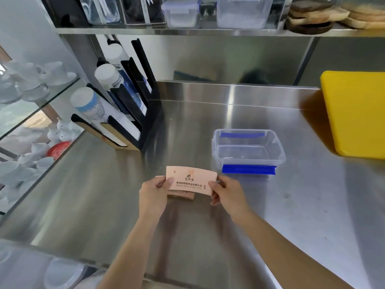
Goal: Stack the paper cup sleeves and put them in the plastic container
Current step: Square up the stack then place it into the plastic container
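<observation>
Pinching paper cup sleeves (pixel 190 181) at both ends, left hand (pixel 153 193), right hand (pixel 226 191)

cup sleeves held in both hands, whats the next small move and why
Probably square the edges first. The left hand and right hand pinch the ends of the cup sleeves, yet brown sleeves poke out below the pink top one, so the stack looks uneven. Then carry it right and away to the plastic container, which stands open and looks empty.
</observation>
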